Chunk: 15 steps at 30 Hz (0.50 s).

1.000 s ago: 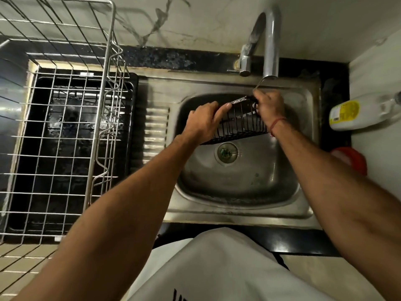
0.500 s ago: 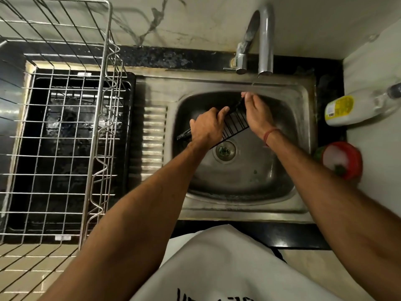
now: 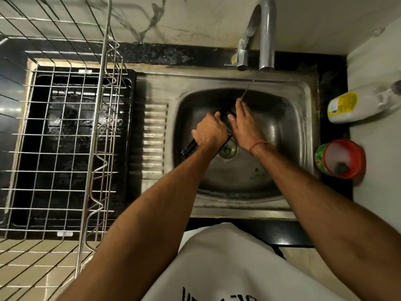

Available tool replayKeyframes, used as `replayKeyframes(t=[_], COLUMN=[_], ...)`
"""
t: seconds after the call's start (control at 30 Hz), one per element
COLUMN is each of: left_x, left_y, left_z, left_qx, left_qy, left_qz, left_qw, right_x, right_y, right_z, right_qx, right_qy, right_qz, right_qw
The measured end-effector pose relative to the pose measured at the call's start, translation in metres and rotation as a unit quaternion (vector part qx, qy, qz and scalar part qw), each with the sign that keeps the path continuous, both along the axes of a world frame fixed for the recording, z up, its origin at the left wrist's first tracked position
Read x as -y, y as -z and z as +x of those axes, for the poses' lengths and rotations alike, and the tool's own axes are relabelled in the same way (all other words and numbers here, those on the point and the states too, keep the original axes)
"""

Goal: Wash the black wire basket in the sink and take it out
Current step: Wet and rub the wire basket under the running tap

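Note:
The black wire basket [image 3: 191, 147] is tilted on edge inside the steel sink [image 3: 303, 131], mostly hidden between my hands. My left hand [image 3: 209, 132] grips its long side with fingers curled over the rim; one end sticks out below the wrist. My right hand [image 3: 245, 124] lies against the basket's other face with fingers extended, under a thin stream of water falling from the tap [image 3: 265, 35].
A steel dish rack [image 3: 71, 135] over a black tray fills the counter on the left. A white bottle with a yellow label [image 3: 355, 107] lies at the right, a red-rimmed tub [image 3: 340, 158] below it. The drain [image 3: 227, 149] sits under my wrists.
The basket has turned from lying broadside under the tap to standing on edge, lower in the sink. Both hands came closer together around it.

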<state>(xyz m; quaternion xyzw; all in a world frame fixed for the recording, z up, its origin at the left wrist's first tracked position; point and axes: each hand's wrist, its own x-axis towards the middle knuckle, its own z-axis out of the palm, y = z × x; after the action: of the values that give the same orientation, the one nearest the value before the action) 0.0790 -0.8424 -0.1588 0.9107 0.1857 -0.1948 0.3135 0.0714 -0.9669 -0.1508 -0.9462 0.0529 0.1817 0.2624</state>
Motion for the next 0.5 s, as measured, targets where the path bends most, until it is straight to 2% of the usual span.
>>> replayKeyframes(t=[0.13, 0.23, 0.3, 0.37, 0.4, 0.5], left_x=[-0.012, -0.028, -0.044, -0.059, -0.064, -0.056], left_y=[0.014, 0.012, 0.008, 0.007, 0.006, 0.006], left_z=[-0.007, -0.021, -0.038, -0.057, -0.067, -0.079], left_qx=[-0.007, 0.058, 0.083, 0.062, 0.043, 0.019], left_qy=[-0.004, 0.031, 0.114, 0.216, 0.239, 0.223], left_qz=[-0.052, -0.088, -0.033, 0.059, 0.078, 0.062], left_qw=[0.999, 0.994, 0.989, 0.973, 0.967, 0.973], right_x=[0.000, 0.001, 0.000, 0.001, 0.002, 0.007], right_y=[0.000, 0.000, 0.001, 0.001, 0.002, 0.002], right_z=[0.012, 0.020, 0.024, 0.026, 0.025, 0.016], right_qx=[-0.052, -0.062, -0.065, -0.078, -0.084, -0.069], right_qy=[-0.020, -0.035, -0.032, -0.014, -0.011, -0.023], right_qz=[0.021, 0.041, 0.044, 0.043, 0.039, 0.000], right_qw=[0.998, 0.997, 0.996, 0.996, 0.996, 0.997])
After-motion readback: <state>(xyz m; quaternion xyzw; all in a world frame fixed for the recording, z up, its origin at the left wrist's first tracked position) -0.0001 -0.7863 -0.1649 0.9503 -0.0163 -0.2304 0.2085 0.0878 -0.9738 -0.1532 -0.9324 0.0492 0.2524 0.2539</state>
